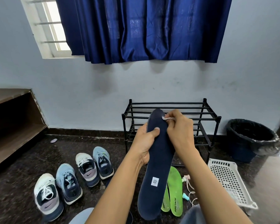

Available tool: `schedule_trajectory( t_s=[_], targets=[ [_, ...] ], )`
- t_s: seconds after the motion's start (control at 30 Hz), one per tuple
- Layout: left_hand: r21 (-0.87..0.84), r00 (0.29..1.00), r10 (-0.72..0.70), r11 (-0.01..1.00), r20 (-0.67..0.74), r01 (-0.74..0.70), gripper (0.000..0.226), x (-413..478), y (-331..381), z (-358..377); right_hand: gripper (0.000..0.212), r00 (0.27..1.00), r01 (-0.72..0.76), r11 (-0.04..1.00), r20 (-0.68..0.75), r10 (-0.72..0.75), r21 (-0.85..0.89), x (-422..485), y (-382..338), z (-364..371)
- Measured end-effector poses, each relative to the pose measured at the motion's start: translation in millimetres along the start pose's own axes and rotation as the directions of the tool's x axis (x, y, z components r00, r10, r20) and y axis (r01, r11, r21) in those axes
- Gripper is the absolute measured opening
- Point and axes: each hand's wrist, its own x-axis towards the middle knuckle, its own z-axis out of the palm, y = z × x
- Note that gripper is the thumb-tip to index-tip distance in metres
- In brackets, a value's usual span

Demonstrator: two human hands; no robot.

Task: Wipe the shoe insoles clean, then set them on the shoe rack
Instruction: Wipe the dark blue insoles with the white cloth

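Two bare hands work on one long dark navy foam insole [158, 159] in the head view, the only view there is. The insole is held up in the air in front of the person, its long axis running from the heel end low near the lap up and away to the rounded toe end, which in this view overlaps the top tier of the black metal-bar shoe rack [168, 103] against the wall. The left hand [144, 143] grips the insole from its left edge a little above the middle, fingers curled behind and the thumb laid across the face. The right hand [179, 131] comes in from the right edge near the toe, its fingers bunched tight around a small whitish scrap of wiping cloth [167, 118] that is pressed to the insole's face. Most of the insole, with its small white label, lies below the cloth toward the person, so I judge the wiping would run down along the long axis. The rack lies straight ahead beyond the toe and both tiers look bare, so none seems placed yet. On the dark speckled stone floor [23, 183], a pair of bright green insoles [174, 191] lies just right of the heel, near a white perforated plastic basket [225, 180]; four sneakers [87, 168] sit to the left.
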Motion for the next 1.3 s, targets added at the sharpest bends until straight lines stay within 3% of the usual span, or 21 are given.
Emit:
schedule_trajectory(
  t_s=[0.2,0.37,0.5,0.7,0.83,1.03,1.23,1.3],
  targets=[
    [0.01,0.997,0.028,1.0,-0.067,-0.027,0.019,5.5,8.1,-7.8,0.021,0.991,0.075,0.997,0.113,-0.075,0.001,-14.2,-4.4,3.0],
    [-0.12,0.999,0.0,0.993,-0.048,-0.006,0.021,7.8,12.9,-7.3,0.03,0.989,0.133,0.99,0.059,-0.135,0.038,-14.3,-3.9,-5.2],
    [-0.182,0.997,-0.034,0.983,-0.072,0.02,0.027,12.8,14.1,-7.8,0.023,0.992,0.117,0.991,0.05,-0.12,0.068,-16.4,-4.8,-3.9],
    [-0.12,0.994,-0.084,0.99,-0.068,0.076,0.026,13.3,9.3,-3.7,0.002,0.98,0.161,0.981,-0.096,-0.171,-0.105,-12.6,-5.9,-3.1],
    [-0.082,0.997,-0.064,0.995,-0.032,0.061,0.016,10.1,5.8,-1.3,0.014,0.972,0.142,0.983,-0.172,-0.161,-0.117,-1.1,-3.1,2.5],
    [-0.034,0.997,-0.028,0.999,-0.071,0.026,0.014,11.3,5.4,-6.0,0.014,0.978,0.206,0.972,-0.014,-0.209,-0.11,-8.6,-1.8,13.7],
    [-0.018,0.999,-0.042,0.999,-0.02,0.041,0.014,6.0,0.2,-1.7,0.016,0.988,0.115,0.992,-0.101,-0.12,-0.057,1.9,2.8,11.2],
    [-0.01,0.999,-0.036,0.999,-0.031,0.036,0.015,6.2,-0.3,-2.9,0.015,0.994,0.093,0.995,-0.063,-0.094,-0.019,-1.4,2.7,9.2]
  ],
)
